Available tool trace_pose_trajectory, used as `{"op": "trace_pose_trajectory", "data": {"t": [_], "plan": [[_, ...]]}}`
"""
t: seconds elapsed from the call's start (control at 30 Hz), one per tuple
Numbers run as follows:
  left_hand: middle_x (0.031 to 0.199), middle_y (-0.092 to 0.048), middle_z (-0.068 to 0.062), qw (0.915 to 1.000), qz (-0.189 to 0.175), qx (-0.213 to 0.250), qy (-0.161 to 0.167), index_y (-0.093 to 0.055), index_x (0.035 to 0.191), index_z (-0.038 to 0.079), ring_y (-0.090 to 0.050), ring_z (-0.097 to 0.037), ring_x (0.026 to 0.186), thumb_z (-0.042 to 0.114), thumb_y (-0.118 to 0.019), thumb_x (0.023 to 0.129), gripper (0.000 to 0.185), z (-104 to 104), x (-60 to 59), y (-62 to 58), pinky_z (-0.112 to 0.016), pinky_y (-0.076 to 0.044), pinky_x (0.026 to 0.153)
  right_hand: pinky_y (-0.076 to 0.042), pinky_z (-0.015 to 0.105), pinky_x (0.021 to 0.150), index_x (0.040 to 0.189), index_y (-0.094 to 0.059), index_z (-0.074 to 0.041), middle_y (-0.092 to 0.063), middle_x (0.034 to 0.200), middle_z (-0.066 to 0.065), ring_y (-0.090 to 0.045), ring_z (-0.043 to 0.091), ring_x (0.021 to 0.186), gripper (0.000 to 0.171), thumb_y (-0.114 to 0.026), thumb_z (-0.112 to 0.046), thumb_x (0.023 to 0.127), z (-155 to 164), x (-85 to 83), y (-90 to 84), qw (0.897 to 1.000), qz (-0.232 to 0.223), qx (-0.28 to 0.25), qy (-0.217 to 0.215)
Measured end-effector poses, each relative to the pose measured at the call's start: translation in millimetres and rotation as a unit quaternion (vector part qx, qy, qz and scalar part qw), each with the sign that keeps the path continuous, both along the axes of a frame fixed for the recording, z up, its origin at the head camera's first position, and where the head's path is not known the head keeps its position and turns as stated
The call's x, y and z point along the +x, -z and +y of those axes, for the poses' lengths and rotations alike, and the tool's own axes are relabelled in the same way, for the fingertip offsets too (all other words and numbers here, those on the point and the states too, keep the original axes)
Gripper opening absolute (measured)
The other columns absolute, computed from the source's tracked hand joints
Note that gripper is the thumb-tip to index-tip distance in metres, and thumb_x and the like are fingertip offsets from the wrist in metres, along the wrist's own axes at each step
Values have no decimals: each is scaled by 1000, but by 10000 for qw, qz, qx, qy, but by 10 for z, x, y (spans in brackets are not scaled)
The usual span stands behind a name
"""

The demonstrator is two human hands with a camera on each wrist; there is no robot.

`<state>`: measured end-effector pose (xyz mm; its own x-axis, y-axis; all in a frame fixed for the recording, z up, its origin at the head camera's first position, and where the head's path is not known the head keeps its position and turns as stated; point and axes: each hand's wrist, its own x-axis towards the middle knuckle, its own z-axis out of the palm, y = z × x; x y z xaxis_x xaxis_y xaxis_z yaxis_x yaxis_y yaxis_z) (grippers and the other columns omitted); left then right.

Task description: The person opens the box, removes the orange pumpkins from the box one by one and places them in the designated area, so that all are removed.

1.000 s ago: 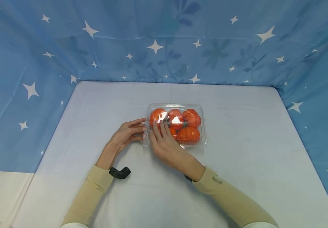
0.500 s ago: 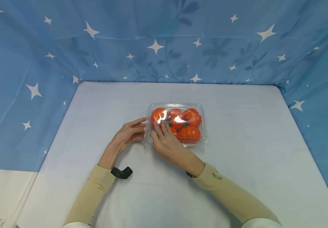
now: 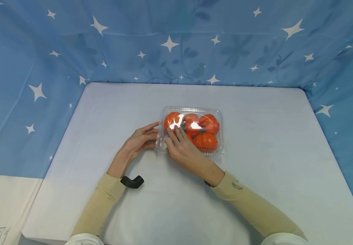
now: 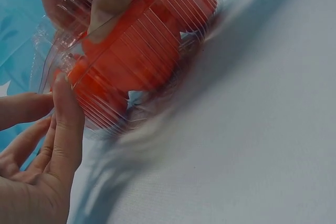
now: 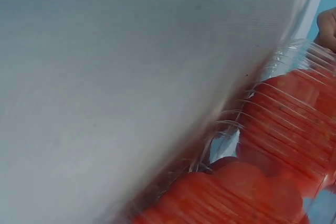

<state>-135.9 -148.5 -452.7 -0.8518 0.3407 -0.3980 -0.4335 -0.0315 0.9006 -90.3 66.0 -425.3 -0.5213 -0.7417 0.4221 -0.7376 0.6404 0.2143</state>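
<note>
A clear plastic clamshell container (image 3: 222, 136) sits on the white table, its domed lid down over several red-orange ribbed tomatoes (image 3: 205, 140). At the container's left end, my left hand (image 3: 137, 141) pinches the rim; in the left wrist view its thumb (image 4: 68, 124) lies on the near side of the edge. My right hand (image 3: 187, 153) reaches across from the right and presses extended fingers on the lid's left part, covering some of the tomatoes. Ribbed side wall and tomatoes (image 5: 283, 124) fill the right wrist view's lower right; the right hand's own fingers are outside that view.
The white table (image 3: 265, 143) spreads out around the container. A blue curtain with white stars (image 3: 118, 44) hangs behind and along both sides. A black wrist-camera piece (image 3: 132, 182) juts from the left wrist, and beige sleeves (image 3: 256, 211) cover both forearms.
The head view has shifted slightly, so everything sits a little higher and farther right. Both hands keep nearly the same places on the container; the lid stays down.
</note>
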Motion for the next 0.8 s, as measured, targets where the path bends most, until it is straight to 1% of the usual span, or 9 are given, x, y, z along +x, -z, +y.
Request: {"op": "trace_pose_trajectory", "data": {"t": [0.13, 0.27, 0.4, 0.47, 0.5, 0.57, 0.63, 0.7, 0.8], "plan": [[114, -57, -3, 10000, 49, 16, -80, -42, 147, 20, -63, -12, 83, 3, -58, 93, 59, 3, 3, 3, -23, -55, 66, -50, 51, 99, 88, -46, 0, -64, 122, 27, -63, 43, 112, 10, -52, -5, 94, 8, -16, 37, 9996, 220, 180, -6], [114, -55, -3, 9998, 193, -34, -75, -42, 147, 20, -62, -11, 79, 2, -58, 93, 59, -4, 18, 19, -23, -56, 65, -50, 51, 98, 90, -46, 1, -64, 121, 27, -63, 43, 111, 9, -50, -4, 96, 9, -28, 78, 9983, 460, 366, -17], [117, -51, -3, 9997, 242, 81, -32, -41, 148, 22, -61, -10, 81, 2, -56, 94, 59, -1, 48, 34, -22, -55, 67, -51, 49, 98, 90, -47, 2, -65, 120, 26, -64, 42, 109, 20, -56, -15, 97, 13, -37, 103, 9970, 688, 367, -7], [121, -50, -5, 9995, 174, 256, 68, -38, 149, 24, -61, -10, 84, 2, -54, 96, 60, 3, 67, 47, -22, -54, 68, -51, 49, 98, 90, -47, 2, -66, 118, 25, -65, 41, 108, 27, -59, -22, 96, 11, -47, 116, 9963, 817, 267, 2], [125, -49, -6, 9991, 98, 379, 131, -36, 150, 26, -61, -11, 86, 2, -53, 96, 61, 4, 79, 51, -22, -54, 68, -51, 48, 97, 90, -48, 1, -66, 117, 25, -66, 41, 107, 28, -58, -24, 96, 7, -51, 122, 9960, 869, 204, -6], [133, -45, -7, 9976, -72, 631, 266, -32, 151, 31, -60, -13, 90, 2, -50, 98, 63, 3, 104, 57, -23, -54, 68, -53, 48, 96, 90, -48, 1, -67, 115, 24, -67, 40, 104, 26, -55, -23, 98, 1, -60, 137, 9951, 981, 109, -34], [143, -40, -9, 9950, -246, 877, 413, -28, 152, 34, -60, -14, 95, 1, -47, 100, 65, 4, 130, 60, -23, -53, 68, -53, 48, 94, 92, -49, 0, -68, 113, 23, -68, 40, 101, 22, -50, -20, 100, 1, -61, 144, 9949, 999, 77, -82], [151, -33, -10, 9920, -398, 1078, 523, -26, 152, 36, -59, -15, 97, 0, -44, 100, 66, 9, 150, 58, -24, -52, 66, -54, 48, 93, 93, -49, -1, -68, 113, 23, -68, 40, 99, 15, -45, -14, 99, 5, -55, 147, 9948, 1001, 165, -95], [156, -26, -10, 9891, -448, 1242, 654, -23, 153, 38, -57, -15, 95, -1, -40, 101, 68, 28, 164, 55, -25, -51, 65, -54, 49, 93, 95, -48, -1, -68, 114, 23, -68, 41, 100, 6, -48, -7, 96, 23, -43, 145, 9935, 1047, 447, -42]]}}
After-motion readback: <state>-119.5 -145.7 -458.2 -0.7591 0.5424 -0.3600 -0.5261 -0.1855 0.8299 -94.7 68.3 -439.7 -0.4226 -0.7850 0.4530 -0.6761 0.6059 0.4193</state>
